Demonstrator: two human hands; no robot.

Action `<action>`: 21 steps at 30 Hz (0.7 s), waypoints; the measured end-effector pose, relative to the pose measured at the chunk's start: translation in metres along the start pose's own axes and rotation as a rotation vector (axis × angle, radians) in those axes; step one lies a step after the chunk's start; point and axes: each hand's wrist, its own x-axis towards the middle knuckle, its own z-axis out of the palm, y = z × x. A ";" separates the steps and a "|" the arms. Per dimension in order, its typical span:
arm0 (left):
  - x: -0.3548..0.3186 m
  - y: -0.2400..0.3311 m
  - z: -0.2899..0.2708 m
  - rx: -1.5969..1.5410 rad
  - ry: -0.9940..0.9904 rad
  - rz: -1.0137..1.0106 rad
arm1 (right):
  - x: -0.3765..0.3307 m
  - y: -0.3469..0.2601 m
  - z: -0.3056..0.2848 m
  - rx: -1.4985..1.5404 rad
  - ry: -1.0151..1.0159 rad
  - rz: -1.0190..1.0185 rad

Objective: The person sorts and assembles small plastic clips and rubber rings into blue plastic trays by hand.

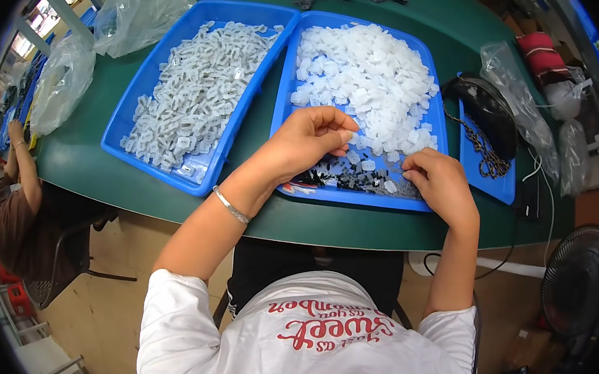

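Note:
Both my hands are over a blue tray (440, 114) heaped with small white translucent plastic pieces (369, 66). Small dark pieces (356, 179) lie along the tray's near side, with a few white ones among them. My left hand (314, 135) is closed in a pinch above the left part of the tray; a small white piece seems to be at its fingertips, too small to make out surely. At the right, my right hand (441, 180) has thumb and index finger curled together beside the dark pieces. What it holds, if anything, is hidden.
A second blue tray (125, 120) of greyish clear parts (195, 87) stands at left. To the right are a black bag (492, 107) with a chain and a blue lid-like tray (479, 180). Plastic bags (144, 16) lie far left. A fan (578, 269) stands at right; a person (11, 227) sits at left.

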 end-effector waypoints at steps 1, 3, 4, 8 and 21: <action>-0.001 0.000 0.000 0.007 -0.018 0.012 | -0.001 0.000 0.000 -0.004 0.004 -0.006; 0.000 -0.001 0.000 0.018 -0.033 0.026 | -0.001 0.001 0.001 -0.006 0.010 -0.016; 0.001 -0.002 0.000 0.026 -0.040 0.017 | -0.002 0.002 0.003 -0.026 0.014 -0.039; 0.002 -0.007 -0.002 -0.009 -0.023 -0.007 | -0.002 -0.003 0.004 -0.103 0.012 -0.091; -0.001 -0.007 0.002 0.254 -0.060 0.145 | 0.012 -0.016 0.011 0.917 -0.022 0.092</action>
